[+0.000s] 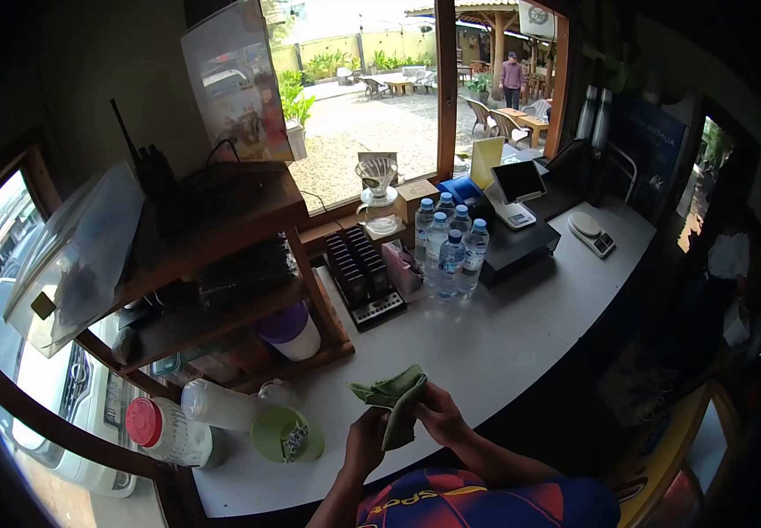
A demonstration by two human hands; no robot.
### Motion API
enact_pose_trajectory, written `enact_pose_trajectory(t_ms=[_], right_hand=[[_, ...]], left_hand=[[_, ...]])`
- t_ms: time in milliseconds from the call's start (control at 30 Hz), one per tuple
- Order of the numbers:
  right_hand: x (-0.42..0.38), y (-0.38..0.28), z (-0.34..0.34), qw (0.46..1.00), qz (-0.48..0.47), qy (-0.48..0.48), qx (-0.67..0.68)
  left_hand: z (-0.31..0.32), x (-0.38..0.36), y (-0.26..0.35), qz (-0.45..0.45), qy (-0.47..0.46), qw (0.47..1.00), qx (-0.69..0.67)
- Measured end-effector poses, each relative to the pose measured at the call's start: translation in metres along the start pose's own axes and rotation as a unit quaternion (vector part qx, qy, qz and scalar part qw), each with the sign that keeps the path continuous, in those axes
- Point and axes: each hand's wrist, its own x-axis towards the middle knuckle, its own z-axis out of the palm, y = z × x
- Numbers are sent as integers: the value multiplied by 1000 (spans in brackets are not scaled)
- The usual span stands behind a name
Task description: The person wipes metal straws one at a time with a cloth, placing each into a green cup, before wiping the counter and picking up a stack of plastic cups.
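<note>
both hands are up over the near edge of the white worktop, holding a folded green cloth. left hand has its fingers pinching the lower end, right hand pinching the upper fold. green lid and a red-capped jar sit just left.

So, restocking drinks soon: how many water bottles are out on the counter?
5, clustered on the counter beside the black till: two in front, one in the middle, two behind. More may be hidden behind them.
</note>
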Motion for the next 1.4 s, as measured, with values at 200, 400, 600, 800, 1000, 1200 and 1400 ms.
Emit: enact_pose_trajectory(t_ms=[200, 400, 600, 800, 1000, 1200, 1400], right_hand=[[-1, -3, -20, 999, 10, 11, -32], [15, -26, -50, 999, 10, 42, 18], [10, -7, -46, 990, 85, -110, -37], [22, -1, -43, 996, 70, -51, 12], [15, 20, -27, 986, 127, -107, -11], [36, 2, -20, 992, 96, -73, -32], [18, 53, -18, 976, 168, -135, -40]], left_hand=[[31, 7, -26, -13, 39, 999, 12], [35, 4, -6, -128, -23, 989, -64], [57, 11, -34, -18, 132, 987, -88], [47, -5, -17, -61, 93, 993, -45], [47, -10, -27, -41, 171, 984, -34], [44, -17, -62, -119, 99, 987, -51], [38, -20, -64, -50, 179, 979, -88]])
